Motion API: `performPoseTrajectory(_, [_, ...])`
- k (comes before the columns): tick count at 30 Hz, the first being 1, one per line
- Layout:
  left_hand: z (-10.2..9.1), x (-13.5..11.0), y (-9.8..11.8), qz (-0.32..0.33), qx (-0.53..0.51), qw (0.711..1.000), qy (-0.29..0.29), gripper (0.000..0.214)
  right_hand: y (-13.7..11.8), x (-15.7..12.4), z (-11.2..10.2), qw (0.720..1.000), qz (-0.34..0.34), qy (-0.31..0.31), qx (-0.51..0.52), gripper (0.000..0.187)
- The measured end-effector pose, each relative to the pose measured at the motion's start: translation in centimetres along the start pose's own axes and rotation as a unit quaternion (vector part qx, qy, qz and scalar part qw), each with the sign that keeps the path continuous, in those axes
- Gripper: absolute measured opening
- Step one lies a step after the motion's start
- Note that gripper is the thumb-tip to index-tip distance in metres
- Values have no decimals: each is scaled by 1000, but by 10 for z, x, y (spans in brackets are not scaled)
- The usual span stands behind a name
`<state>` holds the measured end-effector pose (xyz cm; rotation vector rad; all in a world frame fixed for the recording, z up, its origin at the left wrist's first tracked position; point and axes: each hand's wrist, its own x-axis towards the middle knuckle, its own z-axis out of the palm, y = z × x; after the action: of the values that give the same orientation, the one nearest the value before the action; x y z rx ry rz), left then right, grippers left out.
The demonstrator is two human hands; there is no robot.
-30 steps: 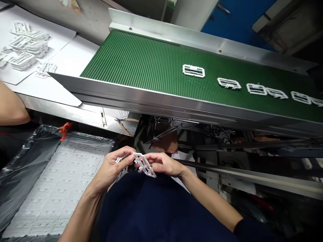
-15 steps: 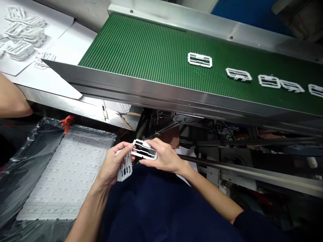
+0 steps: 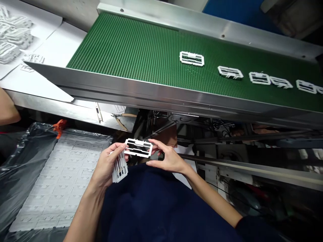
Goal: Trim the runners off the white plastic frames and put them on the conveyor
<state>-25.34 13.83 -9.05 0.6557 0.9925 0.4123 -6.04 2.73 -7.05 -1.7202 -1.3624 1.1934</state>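
Observation:
My left hand (image 3: 107, 161) is closed on white plastic frames. Its thumb and finger pinch one rectangular slotted frame (image 3: 138, 148) by its left end, and a small stack of similar frames (image 3: 119, 168) hangs against the palm below. Just right of the pinched frame, my right hand (image 3: 168, 158) has its thumb and fingers spread around the frame's right end. Its fingers lie close to that edge; whether a fingertip behind it still touches is hard to see.
A green conveyor belt (image 3: 141, 43) with metal sides carries several white frames (image 3: 191, 58). Piled frames (image 3: 17, 32) lie on the white-covered table at left. Pliers (image 3: 121, 121) rest on its edge. A plastic-lined box of packed frames (image 3: 58, 181) has an orange clip (image 3: 59, 127). Another person's arm (image 3: 8, 107) shows at left.
My right hand has opened off the frame's right end and drawn slightly right. The frame stays in my left hand. The whole view has shifted, so the belt and table appear farther left.

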Motion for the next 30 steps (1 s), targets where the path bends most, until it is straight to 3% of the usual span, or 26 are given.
performPoseTrajectory(19, [-4,-2,-1,-4,-15,1000,-13,21,-4,2,1,996,-34,31,-74,71])
performPoseTrajectory(24, [-3,-3,-2,-2,-13,1000,-4,23,-12,5,2,983,-63,46,-165,69])
performPoseTrajectory(30, [-1,-4,-3,11,25,999,24,28,-21,20,19,944,-74,30,-319,60])
